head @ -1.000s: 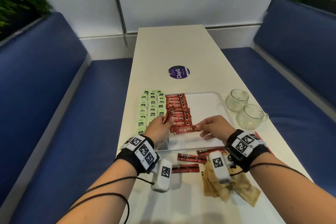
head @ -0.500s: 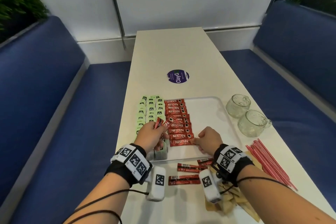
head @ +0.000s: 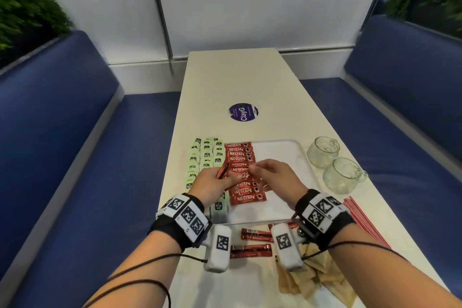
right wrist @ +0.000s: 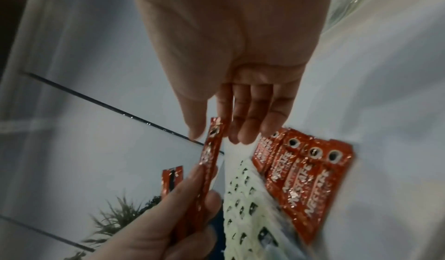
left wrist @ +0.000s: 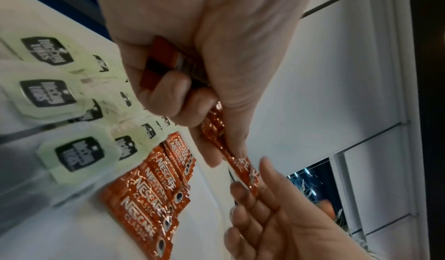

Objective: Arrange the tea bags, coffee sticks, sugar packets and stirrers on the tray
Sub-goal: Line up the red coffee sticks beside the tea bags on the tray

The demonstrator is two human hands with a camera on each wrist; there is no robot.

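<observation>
A white tray [head: 282,157] lies mid-table. Green tea bags [head: 206,155] fill its left side in columns, and beside them red coffee sticks [head: 240,155] run in one overlapping column. My left hand [head: 233,177] hovers over that column and grips a few coffee sticks [left wrist: 159,64]. One of these sticks [left wrist: 237,162] pokes out toward my right hand [head: 252,168], which pinches its free end between thumb and fingers [right wrist: 209,155]. Loose coffee sticks [head: 251,250] lie in front of the tray. Brown sugar packets [head: 315,280] and red stirrers [head: 362,220] lie at the near right.
Two glass cups [head: 323,151] [head: 343,175] stand just right of the tray. A purple round sticker [head: 243,112] sits beyond it on the narrow white table. Blue benches [head: 75,157] flank both long sides.
My right hand has left the stick it laid at the column's near end and moved up and left to the stick held out by my left hand. The left hand has barely shifted.
</observation>
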